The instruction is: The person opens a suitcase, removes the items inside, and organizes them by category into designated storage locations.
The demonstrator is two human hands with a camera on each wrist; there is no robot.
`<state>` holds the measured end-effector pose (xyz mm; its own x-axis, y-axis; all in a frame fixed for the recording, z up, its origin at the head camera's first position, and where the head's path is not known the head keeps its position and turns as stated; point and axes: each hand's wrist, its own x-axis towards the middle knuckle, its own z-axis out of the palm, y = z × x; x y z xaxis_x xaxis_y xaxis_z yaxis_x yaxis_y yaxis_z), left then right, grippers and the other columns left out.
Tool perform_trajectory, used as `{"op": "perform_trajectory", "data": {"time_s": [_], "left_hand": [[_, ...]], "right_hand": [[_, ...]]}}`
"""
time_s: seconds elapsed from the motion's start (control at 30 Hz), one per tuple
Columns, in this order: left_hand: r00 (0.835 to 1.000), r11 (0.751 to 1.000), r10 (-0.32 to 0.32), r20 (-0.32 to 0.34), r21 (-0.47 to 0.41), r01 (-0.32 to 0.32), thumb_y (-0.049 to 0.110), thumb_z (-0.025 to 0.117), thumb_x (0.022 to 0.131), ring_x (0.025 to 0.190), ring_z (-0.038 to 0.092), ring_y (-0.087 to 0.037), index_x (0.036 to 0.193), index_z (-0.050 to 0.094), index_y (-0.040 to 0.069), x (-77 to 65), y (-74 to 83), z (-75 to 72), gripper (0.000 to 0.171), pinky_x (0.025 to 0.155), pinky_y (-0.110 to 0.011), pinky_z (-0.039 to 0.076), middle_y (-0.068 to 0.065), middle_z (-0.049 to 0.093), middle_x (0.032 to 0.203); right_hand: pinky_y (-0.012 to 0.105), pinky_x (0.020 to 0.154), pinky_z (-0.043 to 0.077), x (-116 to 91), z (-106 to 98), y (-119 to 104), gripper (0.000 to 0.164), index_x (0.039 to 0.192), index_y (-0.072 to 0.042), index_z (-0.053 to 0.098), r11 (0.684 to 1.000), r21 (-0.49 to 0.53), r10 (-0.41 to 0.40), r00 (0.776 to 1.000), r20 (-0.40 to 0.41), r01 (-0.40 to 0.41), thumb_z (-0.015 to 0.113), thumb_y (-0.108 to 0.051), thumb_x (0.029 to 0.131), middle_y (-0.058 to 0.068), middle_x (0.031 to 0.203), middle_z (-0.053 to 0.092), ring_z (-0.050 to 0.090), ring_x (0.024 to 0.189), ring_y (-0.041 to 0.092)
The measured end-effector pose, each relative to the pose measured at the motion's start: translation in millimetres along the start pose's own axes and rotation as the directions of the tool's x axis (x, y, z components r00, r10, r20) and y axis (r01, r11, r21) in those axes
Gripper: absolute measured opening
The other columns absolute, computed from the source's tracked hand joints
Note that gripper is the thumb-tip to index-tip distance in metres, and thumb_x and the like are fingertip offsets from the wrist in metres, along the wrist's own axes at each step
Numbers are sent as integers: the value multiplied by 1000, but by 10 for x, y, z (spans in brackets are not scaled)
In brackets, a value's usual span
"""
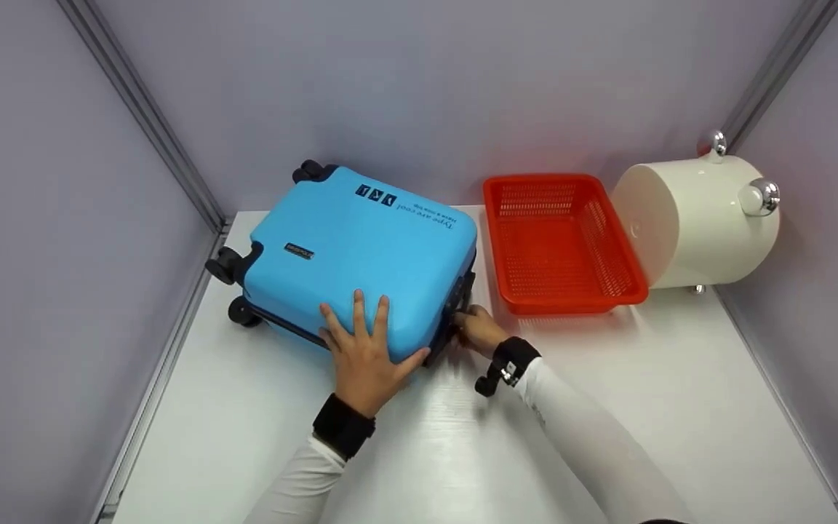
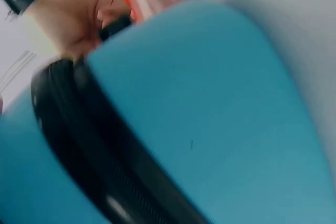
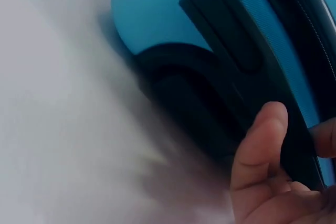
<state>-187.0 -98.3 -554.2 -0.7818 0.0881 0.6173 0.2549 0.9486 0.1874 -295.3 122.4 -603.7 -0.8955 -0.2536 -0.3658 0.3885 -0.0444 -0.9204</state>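
1. Suitcase [image 1: 361, 255], a light-blue hard-shell trolley case, lies flat on the white tabletop [image 1: 419, 466], left of centre and set at a slant, with its castor wheels [image 1: 223, 266] at the left end and its black handle [image 3: 231, 35] at the right end.
2. Dark lettering [image 1: 419, 216], upside down to the person, runs along the far side of the upper shell; a small black nameplate [image 1: 299, 251] sits nearer the wheels.
3. The person's left hand [image 1: 364, 371] rests on the near right corner of the case, its fingers spread apart on the shell and its thumb pointing towards the handle end; it clasps nothing.
4. The right hand [image 1: 480, 331] is at the handle end. In the right wrist view the thumb lies on one side of the black handle and a finger on the other, pinching it between them; the remaining fingers are mostly hidden.
5. A black zip band [image 2: 89, 124] runs round the side of the case, between its two blue halves.
6. A red perforated plastic basket [image 1: 504, 262] stands upright beyond the right hand, just beside the case.
7. A cream cylinder [image 1: 717, 218] with chrome balls [image 1: 764, 196] lies on its side, to the right of the basket; whether the two touch cannot be told.
8. Black wristbands [image 1: 344, 426] circle both wrists over white sleeves [image 1: 601, 444].
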Motion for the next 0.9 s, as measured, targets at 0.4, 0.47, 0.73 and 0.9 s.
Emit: {"op": "perform_trajectory", "data": {"time_s": [0.4, 0.47, 0.73, 0.9], "left_hand": [[994, 981, 99, 52, -170, -89, 60, 95, 72, 150, 17, -77, 156, 56, 9, -74, -441, -211, 106, 103, -94, 30, -32, 43, 164], [990, 976, 124, 70, -191, -109, 61, 95, 72, 150, 19, -77, 157, 56, 10, -70, -521, -236, 106, 104, -94, 30, -31, 43, 165], [963, 928, 235, 134, -326, -181, 57, 97, 70, 156, 17, -70, 158, 54, 15, -15, -911, -307, 106, 110, -84, 39, -25, 41, 168], [953, 907, 249, 170, -386, -169, 55, 99, 67, 161, 15, -64, 160, 53, 20, 21, -1116, -303, 109, 112, -76, 45, -20, 38, 172]], "right_hand": [[25, 59, 58, -298, 164, 209, 11, 114, 1, 58, 994, 99, 39, 987, 155, -55, 52, -2, 106, 9, 82, 72, 67, 58, 11], [25, 60, 58, -366, 189, 261, 16, 120, 2, 55, 991, 119, 37, 986, 161, -56, 51, 0, 105, 8, 86, 71, 67, 60, 11], [25, 63, 58, -641, 322, 409, 14, 123, 2, 55, 983, 169, 35, 982, 186, -66, 55, -4, 111, 5, 82, 70, 67, 66, 12], [26, 66, 59, -788, 443, 435, 22, 108, 4, 63, 995, 84, 27, 980, 196, -45, 52, -13, 115, 4, 77, 73, 68, 67, 12]]}}
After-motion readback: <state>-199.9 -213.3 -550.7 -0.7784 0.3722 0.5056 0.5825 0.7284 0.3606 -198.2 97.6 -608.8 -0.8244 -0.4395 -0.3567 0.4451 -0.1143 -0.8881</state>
